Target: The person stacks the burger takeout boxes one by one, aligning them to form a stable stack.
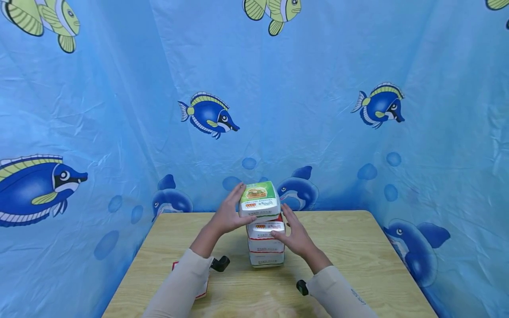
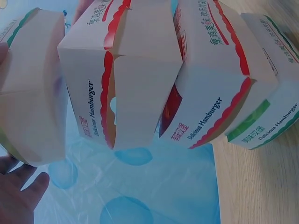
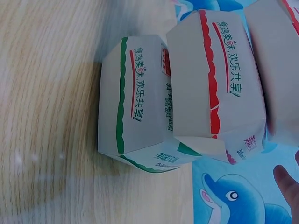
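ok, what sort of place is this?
Probably a makeshift recording booth: blue fish-print sheeting around a wood-grain table, with hamburger boxes stacked on it.

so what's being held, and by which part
The left hand holds the green-topped box by its left side; the right hand shows no clear grip.

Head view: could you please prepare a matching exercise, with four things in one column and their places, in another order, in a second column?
Things
1. green-topped white cardboard hamburger box
2. pale wooden table
3. glossy blue fish-printed curtain
4. bare right hand

Places
A. behind the table
B. in the left hand
C. to the right of the stack of white boxes
D. under the stack

Pairs: 1-B, 2-D, 3-A, 4-C
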`<state>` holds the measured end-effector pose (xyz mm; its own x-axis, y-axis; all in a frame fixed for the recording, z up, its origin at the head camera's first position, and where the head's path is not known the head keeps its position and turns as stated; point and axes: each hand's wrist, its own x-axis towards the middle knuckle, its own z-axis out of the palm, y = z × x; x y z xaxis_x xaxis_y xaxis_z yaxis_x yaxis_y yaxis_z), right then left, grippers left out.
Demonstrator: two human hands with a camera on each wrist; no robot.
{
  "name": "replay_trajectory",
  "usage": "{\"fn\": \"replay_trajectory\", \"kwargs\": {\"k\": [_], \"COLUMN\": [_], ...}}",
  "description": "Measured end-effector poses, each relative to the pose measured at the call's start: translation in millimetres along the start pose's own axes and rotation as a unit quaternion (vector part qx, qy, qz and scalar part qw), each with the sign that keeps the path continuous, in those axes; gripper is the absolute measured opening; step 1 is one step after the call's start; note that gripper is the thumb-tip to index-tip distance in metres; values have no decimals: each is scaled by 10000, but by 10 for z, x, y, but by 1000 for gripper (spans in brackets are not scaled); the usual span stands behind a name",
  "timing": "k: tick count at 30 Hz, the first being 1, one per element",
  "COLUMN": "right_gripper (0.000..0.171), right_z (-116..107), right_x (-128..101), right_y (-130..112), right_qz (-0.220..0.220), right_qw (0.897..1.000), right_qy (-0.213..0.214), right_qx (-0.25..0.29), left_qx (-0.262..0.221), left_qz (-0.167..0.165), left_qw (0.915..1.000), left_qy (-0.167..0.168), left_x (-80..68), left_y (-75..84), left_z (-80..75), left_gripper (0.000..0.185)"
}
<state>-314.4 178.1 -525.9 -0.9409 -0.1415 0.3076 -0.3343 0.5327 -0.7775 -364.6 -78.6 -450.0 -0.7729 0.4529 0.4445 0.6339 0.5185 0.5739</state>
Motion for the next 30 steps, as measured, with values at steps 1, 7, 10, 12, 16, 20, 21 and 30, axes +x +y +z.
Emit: {"fn": "replay_trajectory", "kwargs": {"k": [1,7,10,12,16,20,21,30], "right_gripper": [94,94,94,92,88,86,85,83], "right_z": [2,24,24,15,-15,-33,-34,-33], "right_x": [-5,-37,-36,-27,-8,-4,-6,-38], "right_y": [0,5,5,-1,-23,-32,-29,10], "right_qz": [-6,-16,-42,-111,-252,-280,-284,-354], "right_qw": [10000,9999,9998,9997,9994,9994,9994,9990], "right_qy": [7,60,148,199,222,178,165,201], "right_qx": [25,144,129,130,113,120,132,171], "left_qx": [-38,-83,-105,-113,-117,-86,-94,-138], "left_qz": [4,77,132,167,232,258,268,259], "left_qw": [10000,9999,9999,9998,9997,9996,9995,9994], "left_qy": [-7,-23,-29,-31,-46,-114,-122,-175], "left_x": [-2,-19,-21,-20,-20,-23,-25,-45], "left_y": [5,14,14,20,49,71,77,88], "left_z": [8,60,73,77,85,92,92,132], "left_gripper": [110,110,110,109,110,110,110,111]}}
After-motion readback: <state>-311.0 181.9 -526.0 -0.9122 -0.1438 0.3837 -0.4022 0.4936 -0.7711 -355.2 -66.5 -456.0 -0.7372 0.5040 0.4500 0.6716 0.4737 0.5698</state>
